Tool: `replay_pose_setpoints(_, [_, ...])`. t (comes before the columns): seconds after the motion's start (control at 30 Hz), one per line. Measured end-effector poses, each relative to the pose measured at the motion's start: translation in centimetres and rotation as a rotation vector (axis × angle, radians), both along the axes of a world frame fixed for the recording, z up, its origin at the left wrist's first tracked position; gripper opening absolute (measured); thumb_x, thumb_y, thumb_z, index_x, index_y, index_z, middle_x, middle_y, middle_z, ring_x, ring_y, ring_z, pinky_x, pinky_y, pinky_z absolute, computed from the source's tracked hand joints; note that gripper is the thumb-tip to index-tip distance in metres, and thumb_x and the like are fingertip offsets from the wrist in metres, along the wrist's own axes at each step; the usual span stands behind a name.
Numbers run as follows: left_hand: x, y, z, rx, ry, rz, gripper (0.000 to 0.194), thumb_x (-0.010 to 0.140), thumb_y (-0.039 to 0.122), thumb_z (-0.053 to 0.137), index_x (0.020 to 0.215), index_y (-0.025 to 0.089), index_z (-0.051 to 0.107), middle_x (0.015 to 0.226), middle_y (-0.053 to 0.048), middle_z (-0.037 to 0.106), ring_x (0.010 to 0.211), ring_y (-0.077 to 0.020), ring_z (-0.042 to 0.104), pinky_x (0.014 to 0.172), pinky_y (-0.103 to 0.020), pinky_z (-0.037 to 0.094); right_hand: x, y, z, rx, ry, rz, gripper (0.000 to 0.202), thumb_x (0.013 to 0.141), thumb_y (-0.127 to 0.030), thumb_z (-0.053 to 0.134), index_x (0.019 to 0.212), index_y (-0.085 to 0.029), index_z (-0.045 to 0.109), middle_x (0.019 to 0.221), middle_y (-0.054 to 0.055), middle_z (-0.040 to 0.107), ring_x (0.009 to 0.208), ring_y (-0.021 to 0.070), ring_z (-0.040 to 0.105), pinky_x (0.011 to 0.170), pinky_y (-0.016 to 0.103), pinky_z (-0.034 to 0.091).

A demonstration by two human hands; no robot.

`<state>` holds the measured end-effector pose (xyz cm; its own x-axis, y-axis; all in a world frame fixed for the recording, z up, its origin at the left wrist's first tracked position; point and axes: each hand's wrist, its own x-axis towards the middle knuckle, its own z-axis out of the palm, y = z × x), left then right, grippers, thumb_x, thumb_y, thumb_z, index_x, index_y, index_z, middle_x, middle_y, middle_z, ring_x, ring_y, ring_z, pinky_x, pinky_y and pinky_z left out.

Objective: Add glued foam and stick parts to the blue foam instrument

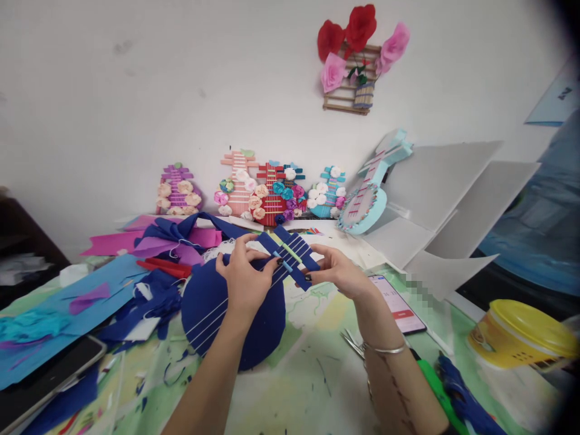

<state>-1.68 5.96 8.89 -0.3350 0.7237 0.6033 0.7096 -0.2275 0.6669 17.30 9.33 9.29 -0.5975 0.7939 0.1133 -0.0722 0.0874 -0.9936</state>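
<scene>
A dark blue craft lute [265, 338] with a round body and white strings lies tilted over the table in front of me. Across its neck sit a light green strip [290, 251] and a short light blue strip [284, 264]. My left hand [248, 272] is closed at the neck, its thumb pressing near the end of the light blue strip. At the head's right edge, my right hand [338, 272] grips the lute between thumb and fingers. My forearm and fingers cover part of the body and strings.
Scissors [353, 345], a lit phone [399, 305], a green and blue tool [466, 393] and a yellow tub [521, 332] are on the right. Blue sheets [104, 296], fabric scraps [158, 296] and a dark phone [49, 380] lie left. Several decorated lutes [272, 187] stand against the wall.
</scene>
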Motion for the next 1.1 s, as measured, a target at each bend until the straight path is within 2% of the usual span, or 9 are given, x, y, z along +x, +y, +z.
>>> replay_pose_setpoints(0.13, [0.0, 0.0, 0.0, -0.006, 0.011, 0.013, 0.042, 0.068, 0.031, 0.066, 0.104, 0.027, 0.044, 0.073, 0.002, 0.071, 0.098, -0.0247, 0.06, 0.102, -0.051, 0.013, -0.8, -0.2, 0.0, 0.053, -0.018, -0.108, 0.05, 0.062, -0.019, 0.071, 0.109, -0.016, 0.056, 0.077, 0.006, 0.072, 0.069, 0.0217, 0.069, 0.062, 0.032, 0.054])
replay_pose_setpoints(0.37, [-0.1, 0.0, 0.1, 0.005, 0.006, 0.011, 0.04, 0.068, 0.031, 0.065, 0.103, 0.026, 0.045, 0.071, 0.003, 0.07, 0.098, -0.0244, 0.06, 0.102, -0.051, 0.015, -1.1, -0.3, 0.1, 0.08, -0.025, -0.137, 0.048, 0.063, -0.018, 0.069, 0.109, -0.017, 0.055, 0.07, 0.002, 0.07, 0.062, 0.0184, 0.067, 0.058, 0.03, 0.052])
replay_pose_setpoints(0.53, [0.1, 0.0, 0.0, 0.02, -0.007, -0.001, 0.045, 0.068, 0.031, 0.066, 0.106, 0.026, 0.044, 0.071, 0.003, 0.071, 0.097, -0.0234, 0.061, 0.102, -0.051, 0.015, -1.5, -0.8, 0.5, 0.094, -0.028, -0.214, 0.06, 0.062, -0.016, 0.07, 0.117, -0.022, 0.047, 0.071, 0.0, 0.069, 0.064, 0.0162, 0.064, 0.056, 0.027, 0.051])
replay_pose_setpoints(0.73, [0.3, -0.2, 0.1, 0.002, 0.017, -0.044, 0.045, 0.068, 0.029, 0.067, 0.108, 0.026, 0.045, 0.072, 0.003, 0.071, 0.095, -0.0227, 0.061, 0.102, -0.05, 0.017, -2.4, -1.3, 0.7, 0.228, -0.126, -0.383, 0.068, 0.06, -0.018, 0.073, 0.12, -0.023, 0.044, 0.06, -0.004, 0.06, 0.052, 0.0138, 0.057, 0.045, 0.023, 0.045])
replay_pose_setpoints(0.9, [0.3, -0.3, 0.3, -0.028, 0.021, -0.07, 0.046, 0.067, 0.03, 0.066, 0.109, 0.025, 0.046, 0.073, 0.002, 0.071, 0.095, -0.0244, 0.062, 0.102, -0.051, 0.018, -2.9, -1.1, 0.2, 0.337, -0.122, -0.427, 0.065, 0.057, -0.016, 0.073, 0.116, -0.024, 0.047, 0.077, -0.001, 0.063, 0.062, 0.0135, 0.057, 0.053, 0.024, 0.046])
replay_pose_setpoints(1.1, [0.3, -0.4, 0.4, -0.033, 0.028, -0.058, 0.047, 0.068, 0.031, 0.066, 0.11, 0.025, 0.045, 0.072, 0.002, 0.071, 0.099, -0.0257, 0.061, 0.103, -0.051, 0.017, -3.0, -0.9, -0.4, 0.374, -0.082, -0.433, 0.063, 0.058, -0.013, 0.071, 0.116, -0.025, 0.049, 0.09, 0.001, 0.064, 0.071, 0.0149, 0.06, 0.061, 0.026, 0.047])
